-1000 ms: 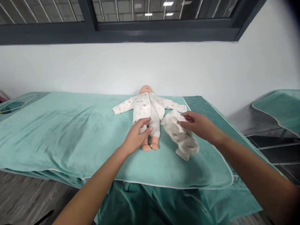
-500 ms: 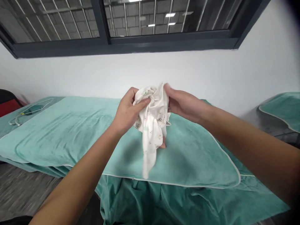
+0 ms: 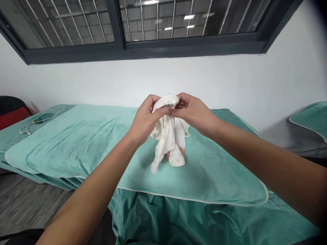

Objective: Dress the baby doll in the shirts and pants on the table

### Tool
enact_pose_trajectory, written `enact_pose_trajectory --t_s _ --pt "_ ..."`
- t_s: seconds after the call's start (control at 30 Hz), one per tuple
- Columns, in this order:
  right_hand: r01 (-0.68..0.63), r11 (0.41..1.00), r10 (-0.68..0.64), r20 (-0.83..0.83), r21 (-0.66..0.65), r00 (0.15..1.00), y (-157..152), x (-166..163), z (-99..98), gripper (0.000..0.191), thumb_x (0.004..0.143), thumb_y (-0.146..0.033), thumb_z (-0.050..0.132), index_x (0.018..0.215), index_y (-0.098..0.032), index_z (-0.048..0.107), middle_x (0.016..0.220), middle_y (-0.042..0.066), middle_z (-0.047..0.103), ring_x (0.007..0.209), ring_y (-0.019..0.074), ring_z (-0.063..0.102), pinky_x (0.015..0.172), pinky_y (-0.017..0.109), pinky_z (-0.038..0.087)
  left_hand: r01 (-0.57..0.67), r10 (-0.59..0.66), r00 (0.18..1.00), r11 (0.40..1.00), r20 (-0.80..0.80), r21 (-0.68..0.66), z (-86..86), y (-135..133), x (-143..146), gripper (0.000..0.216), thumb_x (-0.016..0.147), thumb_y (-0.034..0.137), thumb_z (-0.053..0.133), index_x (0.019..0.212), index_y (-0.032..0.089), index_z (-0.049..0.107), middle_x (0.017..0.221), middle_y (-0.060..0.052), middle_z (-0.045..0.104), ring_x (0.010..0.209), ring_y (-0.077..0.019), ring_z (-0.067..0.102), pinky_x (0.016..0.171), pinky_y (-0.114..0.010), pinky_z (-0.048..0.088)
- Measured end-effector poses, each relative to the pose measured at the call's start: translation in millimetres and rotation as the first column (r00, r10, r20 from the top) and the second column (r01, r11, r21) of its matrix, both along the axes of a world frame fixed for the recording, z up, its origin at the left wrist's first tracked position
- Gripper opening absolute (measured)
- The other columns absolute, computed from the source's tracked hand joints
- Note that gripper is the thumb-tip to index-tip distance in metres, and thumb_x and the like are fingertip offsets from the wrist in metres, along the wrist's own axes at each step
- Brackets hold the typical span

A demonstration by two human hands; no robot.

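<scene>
Garment (image 3: pixel 164 134) of white cloth with small scattered prints, held up above green cover (image 3: pixel 219 173), in front of doll (image 3: pixel 180 139) and hiding most of it. Gathered and rolled at the top, hanging in loose folds below, with 1 narrow tail at left and 1 broader flap at right, across the doll's feet in this view; cannot tell whether touching them.

Left hand (image 3: pixel 144 119): pinching the gathered top edge, with thumb on near face and fingers curled behind. Right hand (image 3: pixel 195 114): pinching the same edge from the other side, with thumb tip close to the left thumb; number of cloth layers between fingertips too small to tell.

Handling, judged by drape: very light, soft, limp, without stiffness of its own. Probably not slippery, given the matte look; hardly fragile, though perhaps easy to stretch or crease. Apt to twist or fold onto itself if taken at 1 point only.

Best hold, by judgement: 2 pinches, 1 at each end of the rolled edge, for even tension. Loose tails better left clear of the fingers, to avoid bunching. Light fingertip pressure likely enough.
</scene>
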State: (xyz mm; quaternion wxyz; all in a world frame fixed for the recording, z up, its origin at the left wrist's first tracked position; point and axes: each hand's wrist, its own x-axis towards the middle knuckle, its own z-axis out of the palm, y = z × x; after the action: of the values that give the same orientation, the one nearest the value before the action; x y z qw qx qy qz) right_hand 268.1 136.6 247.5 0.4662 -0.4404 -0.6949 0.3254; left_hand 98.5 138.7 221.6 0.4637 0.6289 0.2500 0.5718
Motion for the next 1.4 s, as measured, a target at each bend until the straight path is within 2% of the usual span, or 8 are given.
enact_pose_trajectory --t_s 0.17,0.4,0.57,0.73,0.97,1.13,1.27,1.4 --pt "0.002 0.997 -0.005 0.035 0.078 0.999 0 0 12.2 0.018 0.074 -0.028 0.079 0.079 -0.02 0.063 0.081 0.0 0.064 0.075 0.0154 0.058 0.066 0.029 0.044 -0.014 0.013 1.0 1.0 0.014 0.017 11.0 2 -2 0.038 0.091 0.06 0.055 0.089 0.022 0.055 0.085 -0.002 0.058 0.082 -0.0155 0.061 0.069 -0.028 0.049" --pt "-0.205 0.979 0.204 -0.068 -0.001 0.977 -3 13 23.8 0.028 0.069 -0.034 0.086 0.077 -0.022 0.062 0.074 -0.001 0.063 0.069 0.0151 0.057 0.062 0.029 0.044 0.016 -0.008 0.987 0.999 -0.16 0.046 30.0 2 -15 0.022 0.082 0.03 0.076 0.098 0.02 0.063 0.081 -0.002 0.061 0.08 -0.0169 0.063 0.066 -0.028 0.049" --pt "-0.408 0.89 0.392 -0.115 -0.205 0.913 -3 34 26.9 0.036 0.072 -0.051 0.083 0.074 -0.022 0.062 0.066 -0.001 0.057 0.059 0.0136 0.052 0.056 0.029 0.041 -0.028 0.031 0.994 0.999 -0.104 0.027 40.3 7 -25 0.02 0.08 0.024 0.078 0.091 0.019 0.062 0.076 -0.001 0.058 0.082 -0.0199 0.067 0.065 -0.029 0.051" --pt "-0.378 0.905 0.357 -0.133 -0.195 0.925 -4 36 31.4 0.038 0.08 -0.054 0.076 0.068 -0.022 0.06 0.064 -0.002 0.051 0.059 0.0134 0.05 0.058 0.029 0.042 -0.001 0.002 0.997 1.0 -0.075 0.016 49.9 5 -25 0.024 0.083 0.035 0.076 0.094 0.021 0.061 0.078 0.0 0.054 0.088 -0.0206 0.07 0.065 -0.028 0.051" --pt "-0.284 0.958 0.264 -0.285 -0.032 0.921 -10 39 56.8 0.036 0.086 -0.037 0.07 0.061 -0.021 0.048 0.065 -0.003 0.046 0.063 0.0122 0.05 0.063 0.028 0.046 0.025 -0.015 0.927 0.999 -0.376 0.023 53.9 3 -40 0.033 0.071 0.042 0.084 0.085 0.02 0.064 0.072 -0.001 0.062 0.074 -0.0213 0.069 0.052 -0.027 0.049" --pt "-0.184 0.983 0.182 -0.088 -0.024 0.979 -8 47 55.0 0.039 0.086 -0.041 0.07 0.059 -0.019 0.052 0.058 -0.005 0.045 0.054 0.0068 0.043 0.054 0.024 0.037 0.037 -0.018 0.97 0.997 -0.244 0.074 48.7 8 -32 0.039 0.072 0.053 0.08 0.08 0.02 0.059 0.076 0.0 0.064 0.075 -0.0202 0.07 0.056 -0.027 0.051" --pt "-0.255 0.965 0.26 0.104 -0.056 0.96 -7 41 47.5 0.041 0.078 -0.053 0.078 0.064 -0.019 0.06 0.06 -0.003 0.052 0.055 0.0087 0.049 0.052 0.024 0.037 -0.002 0.014 0.989 0.997 -0.146 0.083 46.1 10 -10 0.039 0.077 0.056 0.074 0.081 0.022 0.057 0.075 0.003 0.062 0.077 -0.0181 0.071 0.06 -0.027 0.052" --pt "-0.318 0.944 0.321 0.02 -0.087 0.947 -10 28 46.7 0.035 0.078 -0.053 0.079 0.075 -0.021 0.064 0.071 -0.002 0.062 0.068 0.0149 0.06 0.061 0.026 0.045 0.033 -0.025 0.99 0.998 -0.14 0.06 42.4 8 3 0.04 0.077 0.058 0.073 0.084 0.022 0.059 0.077 0.002 0.064 0.079 -0.019 0.071 0.063 -0.029 0.054"
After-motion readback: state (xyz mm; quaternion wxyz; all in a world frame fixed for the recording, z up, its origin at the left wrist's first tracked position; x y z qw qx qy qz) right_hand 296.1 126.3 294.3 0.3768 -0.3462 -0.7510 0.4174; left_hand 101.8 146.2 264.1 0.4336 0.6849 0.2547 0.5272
